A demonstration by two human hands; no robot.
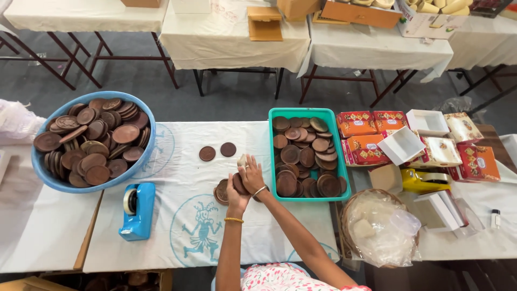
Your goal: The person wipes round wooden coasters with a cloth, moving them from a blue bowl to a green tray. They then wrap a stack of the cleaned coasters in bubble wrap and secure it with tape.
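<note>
Tablecloth [177,178] spreads under everything, with the blue basin [40,168] of brown discs far to my left and the green tray [273,116] of discs just right of my hands. My left hand [235,195] and right hand [253,175] both grip a small stack of brown discs [238,184]; two loose discs [217,151] lie just beyond.

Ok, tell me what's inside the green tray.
The green tray is filled with round brown discs, piled in overlapping layers. The tray's floor and any lower discs are covered. The right hand is just outside its left wall, not in it.
</note>
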